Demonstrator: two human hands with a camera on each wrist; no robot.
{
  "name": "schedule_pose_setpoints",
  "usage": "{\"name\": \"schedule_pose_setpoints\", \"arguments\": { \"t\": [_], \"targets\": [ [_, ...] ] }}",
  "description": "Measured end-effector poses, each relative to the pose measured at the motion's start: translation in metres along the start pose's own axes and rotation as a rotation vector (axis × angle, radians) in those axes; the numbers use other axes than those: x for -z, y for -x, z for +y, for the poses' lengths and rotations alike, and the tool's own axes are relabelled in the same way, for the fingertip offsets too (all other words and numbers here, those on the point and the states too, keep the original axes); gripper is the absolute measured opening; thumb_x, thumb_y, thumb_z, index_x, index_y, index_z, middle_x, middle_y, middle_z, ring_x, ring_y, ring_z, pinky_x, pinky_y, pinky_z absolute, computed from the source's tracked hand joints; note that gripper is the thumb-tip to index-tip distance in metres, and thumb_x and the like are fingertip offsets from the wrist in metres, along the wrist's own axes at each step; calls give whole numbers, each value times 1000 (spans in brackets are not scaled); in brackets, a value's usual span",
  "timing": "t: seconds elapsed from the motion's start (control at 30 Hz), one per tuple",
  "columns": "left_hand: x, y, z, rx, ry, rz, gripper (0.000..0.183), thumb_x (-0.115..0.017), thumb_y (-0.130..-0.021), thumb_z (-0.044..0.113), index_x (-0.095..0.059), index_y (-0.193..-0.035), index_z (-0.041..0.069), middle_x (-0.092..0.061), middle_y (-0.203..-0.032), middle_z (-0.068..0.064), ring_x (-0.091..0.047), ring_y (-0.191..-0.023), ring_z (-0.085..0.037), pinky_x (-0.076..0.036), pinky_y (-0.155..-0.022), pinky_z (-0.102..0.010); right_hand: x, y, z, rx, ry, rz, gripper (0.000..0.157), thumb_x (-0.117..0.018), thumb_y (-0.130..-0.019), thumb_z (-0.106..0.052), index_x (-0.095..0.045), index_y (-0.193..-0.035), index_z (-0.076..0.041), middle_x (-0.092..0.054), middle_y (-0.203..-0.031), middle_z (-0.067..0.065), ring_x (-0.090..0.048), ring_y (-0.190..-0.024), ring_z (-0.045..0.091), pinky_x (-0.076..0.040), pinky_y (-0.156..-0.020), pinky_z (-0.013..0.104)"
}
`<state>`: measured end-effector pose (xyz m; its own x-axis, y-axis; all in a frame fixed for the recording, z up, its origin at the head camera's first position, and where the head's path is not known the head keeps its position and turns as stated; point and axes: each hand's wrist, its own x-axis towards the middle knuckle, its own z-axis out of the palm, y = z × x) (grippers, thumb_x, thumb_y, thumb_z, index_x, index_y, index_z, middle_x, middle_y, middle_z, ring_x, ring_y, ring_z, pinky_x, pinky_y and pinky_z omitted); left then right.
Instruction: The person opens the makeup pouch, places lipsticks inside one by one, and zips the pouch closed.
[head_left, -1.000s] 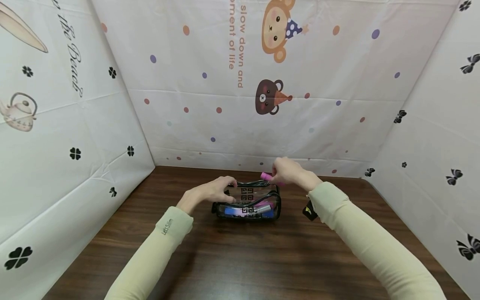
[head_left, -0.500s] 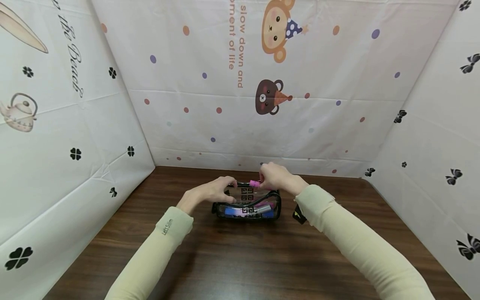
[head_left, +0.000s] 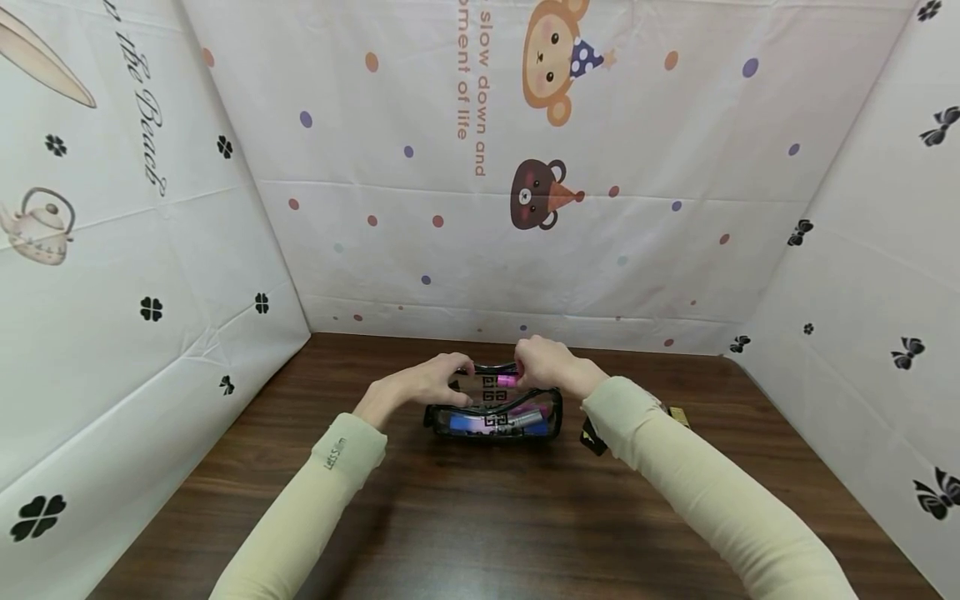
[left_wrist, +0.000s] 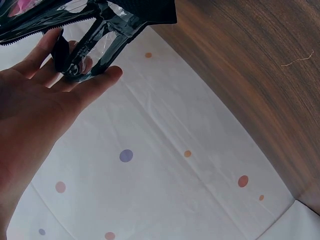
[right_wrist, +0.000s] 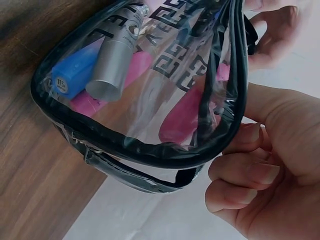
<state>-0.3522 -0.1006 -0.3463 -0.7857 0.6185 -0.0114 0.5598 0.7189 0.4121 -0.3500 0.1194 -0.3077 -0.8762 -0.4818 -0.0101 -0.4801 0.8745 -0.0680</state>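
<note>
A clear pouch (head_left: pixel 557 417) with black trim and black lettering stands on the table, its zipped mouth spread wide. My left hand (head_left: pixel 431 381) holds the pouch's left end at the mouth, fingers and thumb on its two edges; the left wrist view shows the fingers around the black trim (left_wrist: pixel 112 47). With curled fingers, my right hand (head_left: pixel 551 367) pinches a pink cosmetic tube (head_left: pixel 507 381) at the mouth's right side. In the right wrist view the tube's rounded end (right_wrist: pixel 181 120) shows through the plastic. Inside lie a blue tube (right_wrist: pixel 75 72), a silver tube (right_wrist: pixel 111 70) and another pink one (right_wrist: pixel 87 104).
A small black item with yellow marks (head_left: pixel 592 437) lies right of the pouch, partly hidden by the right sleeve. Something gold (head_left: pixel 679 416) peeks out behind that sleeve. White printed sheets (head_left: pixel 420 250) wall in the dark wooden table (head_left: pixel 465 517) on three sides.
My right hand has moved left and down with the pink tube, from above the pouch's right end into its mouth. The left hand and pouch have stayed put.
</note>
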Motion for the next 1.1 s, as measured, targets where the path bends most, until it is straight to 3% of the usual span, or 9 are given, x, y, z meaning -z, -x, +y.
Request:
{"name": "schedule_pose_setpoints", "arguments": {
  "t": [0.17, 0.3, 0.5, 0.63, 0.8, 1.1],
  "targets": [
    [0, 0, 0, -1, 6, -5, 50, -63, -82, 37, -45, -122, 12, -43, -128, -5, -44, -116, -25, -39, -91, -38, 1, 3, 2, 15, -17, 10, 20, -72, -76, -29, -61, -67, -15, -56, -62, -4, -52, -55, 11, -39, -46, 27],
    [0, 1, 0, 9, 3, -8, 54, -62, -82, 37, -44, -126, 11, -42, -129, -5, -42, -118, -24, -39, -93, -39, 4, 8, 9, 17, -56, 62, 23, -66, -82, -28, -60, -64, -13, -52, -55, -3, -43, -47, 10, -31, -41, 24],
    [0, 1, 0, -1, 17, -6, 53, -63, -82, 34, -44, -126, 10, -42, -129, -6, -42, -118, -26, -38, -92, -40, 6, 17, 37, -15, -108, 179, 34, -58, -87, -26, -53, -56, -13, -42, -46, -4, -32, -39, 9, -24, -38, 22],
    [1, 1, 0, -5, 22, -8, 53, -62, -83, 34, -44, -126, 9, -42, -130, -6, -43, -117, -27, -39, -92, -40, 4, 23, 61, -75, -105, 221, 35, -56, -87, -26, -50, -55, -15, -41, -46, -4, -34, -41, 10, -24, -40, 23],
    [1, 1, -2, -13, 26, -13, 53, -62, -83, 33, -43, -126, 7, -42, -129, -7, -44, -117, -28, -39, -92, -40, -3, 34, 94, -151, -109, 181, 24, -55, -88, -26, -62, -71, -10, -53, -55, 0, -44, -46, 13, -31, -42, 27],
    [-1, -2, -1, -9, 13, -14, 52, -63, -83, 32, -44, -125, 8, -43, -127, -6, -43, -117, -28, -39, -92, -40, -22, 63, 146, -302, -106, 15, 22, -62, -84, -26, -64, -87, -5, -61, -73, 6, -53, -59, 17, -38, -48, 31]
  ]
}}
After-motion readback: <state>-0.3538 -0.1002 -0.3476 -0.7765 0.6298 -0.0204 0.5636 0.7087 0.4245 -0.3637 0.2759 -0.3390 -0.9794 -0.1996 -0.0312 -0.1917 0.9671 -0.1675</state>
